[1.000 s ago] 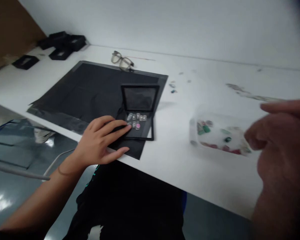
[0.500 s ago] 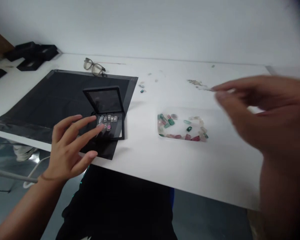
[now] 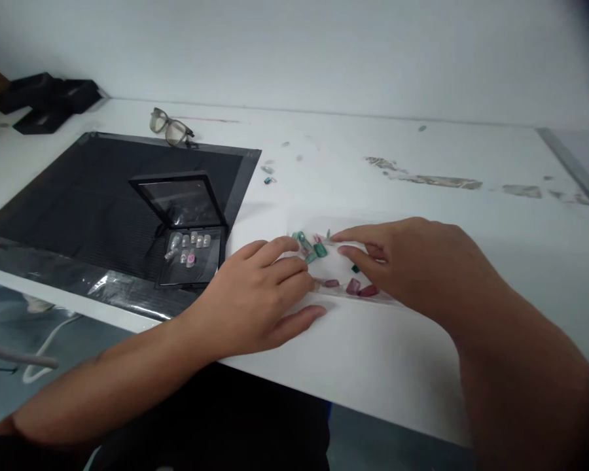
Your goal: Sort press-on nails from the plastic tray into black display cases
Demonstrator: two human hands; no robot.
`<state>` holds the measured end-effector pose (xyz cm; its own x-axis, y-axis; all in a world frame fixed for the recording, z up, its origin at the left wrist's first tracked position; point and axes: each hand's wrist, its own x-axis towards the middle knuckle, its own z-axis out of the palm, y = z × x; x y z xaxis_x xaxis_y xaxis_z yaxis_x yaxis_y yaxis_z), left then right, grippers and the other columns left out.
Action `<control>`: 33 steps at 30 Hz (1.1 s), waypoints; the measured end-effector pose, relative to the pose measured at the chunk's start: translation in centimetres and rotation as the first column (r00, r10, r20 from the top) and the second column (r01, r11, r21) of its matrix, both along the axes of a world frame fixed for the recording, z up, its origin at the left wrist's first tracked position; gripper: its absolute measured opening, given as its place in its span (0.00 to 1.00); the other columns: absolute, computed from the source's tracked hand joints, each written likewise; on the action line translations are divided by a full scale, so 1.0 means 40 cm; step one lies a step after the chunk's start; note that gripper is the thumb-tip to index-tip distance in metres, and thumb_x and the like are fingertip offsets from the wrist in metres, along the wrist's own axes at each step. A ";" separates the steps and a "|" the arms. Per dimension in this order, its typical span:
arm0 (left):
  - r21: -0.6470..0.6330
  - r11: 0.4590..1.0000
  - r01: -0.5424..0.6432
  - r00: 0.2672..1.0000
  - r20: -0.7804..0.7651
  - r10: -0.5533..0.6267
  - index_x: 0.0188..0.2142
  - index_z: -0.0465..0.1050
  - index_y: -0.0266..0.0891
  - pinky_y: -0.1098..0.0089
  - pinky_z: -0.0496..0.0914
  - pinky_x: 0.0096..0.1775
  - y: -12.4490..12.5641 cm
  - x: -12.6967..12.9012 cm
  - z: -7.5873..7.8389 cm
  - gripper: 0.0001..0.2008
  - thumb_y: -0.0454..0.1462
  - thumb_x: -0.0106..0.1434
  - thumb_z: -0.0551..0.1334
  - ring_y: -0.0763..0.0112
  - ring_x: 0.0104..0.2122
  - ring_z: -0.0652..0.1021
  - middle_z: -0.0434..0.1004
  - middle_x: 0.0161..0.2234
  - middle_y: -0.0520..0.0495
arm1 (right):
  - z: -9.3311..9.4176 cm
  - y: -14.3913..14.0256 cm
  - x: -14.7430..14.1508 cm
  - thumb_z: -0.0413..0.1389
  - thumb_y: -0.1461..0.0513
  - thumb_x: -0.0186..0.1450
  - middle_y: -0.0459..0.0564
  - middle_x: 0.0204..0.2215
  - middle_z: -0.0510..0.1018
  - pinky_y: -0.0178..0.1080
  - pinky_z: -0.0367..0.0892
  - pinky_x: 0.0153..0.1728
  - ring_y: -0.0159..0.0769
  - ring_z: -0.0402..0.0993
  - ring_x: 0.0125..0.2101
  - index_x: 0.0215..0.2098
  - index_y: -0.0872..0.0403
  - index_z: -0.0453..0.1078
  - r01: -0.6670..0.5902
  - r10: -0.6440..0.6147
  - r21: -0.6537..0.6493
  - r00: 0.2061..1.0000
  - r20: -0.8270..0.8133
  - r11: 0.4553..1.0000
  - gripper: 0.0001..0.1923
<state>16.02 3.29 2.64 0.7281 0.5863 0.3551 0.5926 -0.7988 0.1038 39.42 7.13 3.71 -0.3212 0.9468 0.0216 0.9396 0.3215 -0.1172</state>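
Note:
A shallow clear tray [image 3: 341,294] holds green, dark pink and clear press-on nails, such as a green nail [image 3: 320,250] near its left end. At the tray's left edge rests my left hand [image 3: 260,294], fingers loosely bent and the thumb apart. My right hand [image 3: 412,268] reaches over the tray from the right and hides much of that end. Its thumb and index finger are a little apart, the index tip close to a small greyish nail [image 3: 328,233]. To the left stands a black case [image 3: 211,261] with its lid up and several pale nails [image 3: 194,239] inside, one marked pink.
Under the case lies a black mat [image 3: 103,176]. Eyeglasses [image 3: 169,127] and a thin stick [image 3: 206,120] lie behind it. A few loose nails [image 3: 267,180] are beyond the tray. Greyish flattened scraps [image 3: 446,182] lie at the back right. Black boxes [image 3: 53,98] stand far left.
My left hand has moved right from the case to the tray's left edge. My right hand has come down and left from the grey scraps to over the tray. The view has shifted slightly.

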 end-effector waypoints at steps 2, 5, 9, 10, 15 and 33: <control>-0.008 1.000 -0.003 1.000 0.024 0.003 0.40 0.76 0.38 0.61 0.70 0.46 -0.005 -0.007 0.000 0.14 0.45 0.71 0.58 0.56 0.53 0.75 0.82 0.42 0.48 | -0.003 -0.001 -0.005 0.55 0.52 0.66 0.43 0.18 0.74 0.36 0.48 0.19 0.33 0.60 0.17 0.44 0.40 0.81 -0.044 0.044 0.001 0.999 -0.004 0.999 0.13; -0.014 1.000 -0.010 1.000 0.029 0.011 0.39 0.75 0.38 0.61 0.71 0.44 -0.007 -0.008 0.000 0.13 0.44 0.71 0.58 0.57 0.52 0.76 0.82 0.40 0.48 | -0.005 -0.002 -0.005 0.55 0.48 0.67 0.43 0.18 0.75 0.36 0.49 0.20 0.33 0.63 0.17 0.44 0.40 0.80 -0.090 0.092 0.032 0.994 -0.052 0.995 0.15; -0.033 0.999 -0.003 0.999 0.035 0.005 0.39 0.75 0.37 0.60 0.71 0.42 -0.009 -0.003 -0.004 0.13 0.44 0.71 0.58 0.57 0.49 0.77 0.81 0.39 0.48 | -0.004 -0.004 -0.005 0.54 0.49 0.70 0.42 0.24 0.79 0.36 0.51 0.20 0.33 0.67 0.21 0.42 0.39 0.81 -0.159 0.162 0.048 0.984 -0.069 0.986 0.14; -0.037 0.999 0.001 0.999 0.039 0.001 0.39 0.75 0.37 0.60 0.71 0.41 -0.010 -0.003 -0.005 0.14 0.44 0.71 0.58 0.57 0.48 0.77 0.81 0.39 0.48 | -0.004 -0.005 -0.006 0.54 0.50 0.70 0.41 0.24 0.78 0.36 0.51 0.20 0.33 0.67 0.21 0.41 0.39 0.81 -0.173 0.176 0.044 0.982 -0.065 0.984 0.13; -0.050 0.999 -0.023 0.999 0.043 0.025 0.38 0.75 0.37 0.59 0.71 0.41 -0.014 -0.003 -0.005 0.14 0.45 0.71 0.58 0.57 0.48 0.77 0.81 0.39 0.49 | 0.000 -0.006 -0.017 0.54 0.54 0.71 0.40 0.26 0.77 0.36 0.54 0.21 0.32 0.66 0.21 0.48 0.37 0.78 -0.222 0.229 0.095 0.971 -0.069 0.970 0.12; -0.108 0.994 -0.027 0.997 0.073 0.035 0.38 0.74 0.37 0.59 0.72 0.44 -0.017 -0.003 -0.006 0.14 0.45 0.70 0.58 0.56 0.49 0.76 0.80 0.39 0.46 | 0.013 -0.005 -0.031 0.55 0.57 0.67 0.39 0.19 0.75 0.37 0.55 0.20 0.32 0.66 0.19 0.32 0.46 0.74 -0.133 0.123 -0.067 0.983 -0.136 0.989 0.08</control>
<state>15.91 2.62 2.38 0.6827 0.6456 0.3422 0.6043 -0.7622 0.2322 38.17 6.93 4.23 -0.4387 0.8986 0.0012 0.8664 0.4234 -0.2648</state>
